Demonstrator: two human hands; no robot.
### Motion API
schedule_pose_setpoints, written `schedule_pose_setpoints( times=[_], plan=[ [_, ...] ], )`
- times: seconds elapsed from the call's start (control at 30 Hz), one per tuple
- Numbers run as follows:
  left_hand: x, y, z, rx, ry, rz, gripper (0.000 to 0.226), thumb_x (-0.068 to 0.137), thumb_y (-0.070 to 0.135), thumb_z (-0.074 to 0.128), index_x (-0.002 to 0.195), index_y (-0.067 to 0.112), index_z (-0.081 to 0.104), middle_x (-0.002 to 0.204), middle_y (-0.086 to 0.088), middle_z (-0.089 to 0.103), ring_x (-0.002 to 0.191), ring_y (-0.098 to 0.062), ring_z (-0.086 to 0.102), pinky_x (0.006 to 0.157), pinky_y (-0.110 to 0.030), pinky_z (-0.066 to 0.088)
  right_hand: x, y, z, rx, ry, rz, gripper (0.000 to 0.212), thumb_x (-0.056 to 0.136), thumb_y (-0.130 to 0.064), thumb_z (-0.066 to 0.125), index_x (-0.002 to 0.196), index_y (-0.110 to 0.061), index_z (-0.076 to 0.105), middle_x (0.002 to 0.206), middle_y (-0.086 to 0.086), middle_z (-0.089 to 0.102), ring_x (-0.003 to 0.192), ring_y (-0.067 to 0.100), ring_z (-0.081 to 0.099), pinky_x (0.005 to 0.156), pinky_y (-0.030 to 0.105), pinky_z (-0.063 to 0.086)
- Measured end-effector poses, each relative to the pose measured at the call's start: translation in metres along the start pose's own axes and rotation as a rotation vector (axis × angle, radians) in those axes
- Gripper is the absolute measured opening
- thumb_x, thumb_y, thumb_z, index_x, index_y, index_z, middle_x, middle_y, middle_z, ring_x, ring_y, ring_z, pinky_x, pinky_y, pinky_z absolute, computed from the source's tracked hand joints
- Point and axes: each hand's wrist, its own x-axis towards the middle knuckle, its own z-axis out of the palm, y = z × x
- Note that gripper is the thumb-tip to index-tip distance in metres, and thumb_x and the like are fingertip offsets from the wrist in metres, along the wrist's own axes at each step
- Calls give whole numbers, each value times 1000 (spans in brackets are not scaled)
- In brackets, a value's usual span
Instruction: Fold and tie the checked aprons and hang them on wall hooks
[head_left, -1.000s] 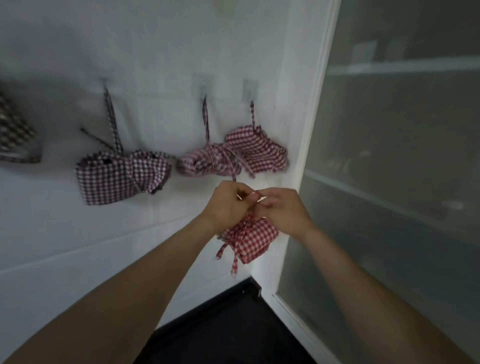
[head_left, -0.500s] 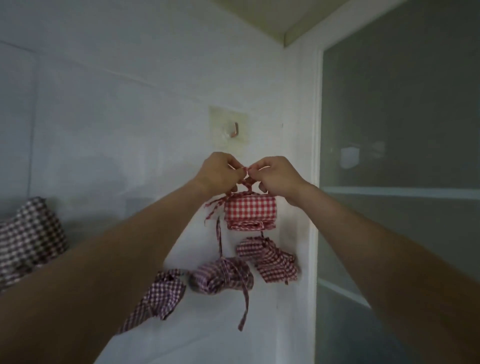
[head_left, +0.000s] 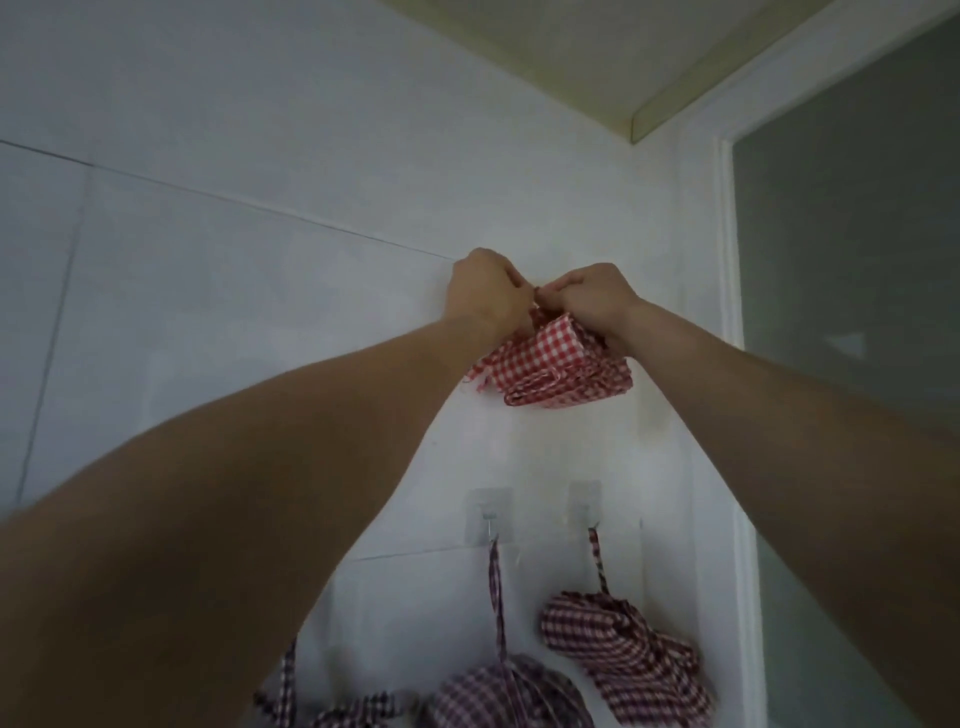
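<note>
A folded red-and-white checked apron bundle (head_left: 558, 369) hangs from my two hands high against the white wall. My left hand (head_left: 485, 291) and my right hand (head_left: 592, 296) meet above it, and both pinch its tie at the top. The upper hook is hidden behind my hands. Below, two darker checked bundles hang by their ties: one (head_left: 511, 696) from the left adhesive hook (head_left: 488, 517), the other (head_left: 628, 654) from the right adhesive hook (head_left: 586, 506). Part of a third bundle (head_left: 332, 712) shows at the bottom edge.
A frosted glass door (head_left: 852, 322) in a white frame stands close on the right. The ceiling edge (head_left: 660, 111) runs above the wall corner. The tiled wall (head_left: 208, 312) spreads out to the left.
Both hands have lifted the red bundle higher up the wall, over the spot where the upper hook showed. The view has tilted upward, so the lower bundles sit near the bottom edge.
</note>
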Motion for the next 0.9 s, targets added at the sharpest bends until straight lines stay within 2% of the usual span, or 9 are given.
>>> schedule_pose_setpoints(
  times=[0.13, 0.37, 0.47, 0.53, 0.57, 0.63, 0.73, 0.83, 0.9],
  plan=[
    [14, -13, 11, 37, 8, 23, 13, 86, 18, 71, 91, 8, 78, 93, -11, 75, 89, -21, 71, 78, -24, 54, 18, 5, 4, 38, 24, 126, 30, 78, -8, 81, 102, 7, 70, 98, 16, 73, 89, 29, 72, 85, 40, 59],
    [20, -25, 30, 144, -47, 36, 26, 85, 26, 73, 98, 4, 74, 99, -11, 74, 95, -23, 70, 88, -31, 57, 21, 25, 0, -40, -140, 293, 30, 84, -9, 72, 109, 7, 67, 101, 24, 72, 89, 38, 72, 85, 49, 58],
    [12, -27, 28, 166, -59, -4, 27, 85, 30, 72, 96, 5, 74, 97, -12, 74, 91, -25, 71, 80, -31, 58, 15, 34, 0, -49, -166, 247, 31, 79, -9, 78, 105, 7, 71, 94, 19, 74, 84, 33, 73, 85, 45, 59],
    [3, -30, 26, 178, -98, -39, 32, 85, 33, 71, 96, 4, 73, 95, -13, 73, 89, -27, 71, 72, -30, 57, 7, 39, 2, -88, -179, 202, 29, 80, -14, 79, 101, 5, 73, 85, 12, 73, 68, 23, 68, 71, 30, 56],
    [-1, -32, 24, 187, -131, -52, 36, 86, 36, 70, 95, 2, 72, 94, -15, 72, 86, -28, 70, 68, -29, 54, 3, 41, 3, -106, -199, 193, 28, 82, -20, 79, 98, 3, 73, 82, 11, 71, 64, 20, 65, 65, 28, 53],
    [-12, -34, 21, 197, -191, -57, 36, 89, 39, 66, 89, 3, 69, 89, -15, 70, 77, -28, 65, 61, -26, 45, -6, 44, 2, -95, -222, 192, 32, 84, -29, 79, 93, 2, 74, 85, 12, 74, 72, 22, 69, 70, 32, 57],
    [-29, -31, 11, 184, -246, -53, 32, 93, 38, 62, 81, 8, 66, 69, -3, 61, 63, -19, 57, 49, -23, 38, -21, 46, -3, -13, -167, 150, 27, 84, -28, 78, 89, -2, 76, 91, 13, 76, 84, 25, 73, 80, 35, 60],
    [-47, -26, 1, 199, -292, -19, 36, 97, 34, 55, 72, 9, 64, 62, -1, 56, 61, -16, 53, 52, -24, 35, -38, 48, -9, -61, -90, 44, 18, 88, -20, 74, 91, -3, 77, 92, 9, 75, 85, 19, 70, 82, 31, 58],
    [-59, -22, -5, 196, -314, -17, 45, 101, 33, 48, 63, 9, 54, 61, -3, 52, 59, -17, 49, 52, -27, 33, -49, 50, -11, -113, -27, -30, 7, 87, -16, 73, 83, -12, 77, 90, 1, 74, 88, 14, 68, 86, 29, 54]
  ],
)
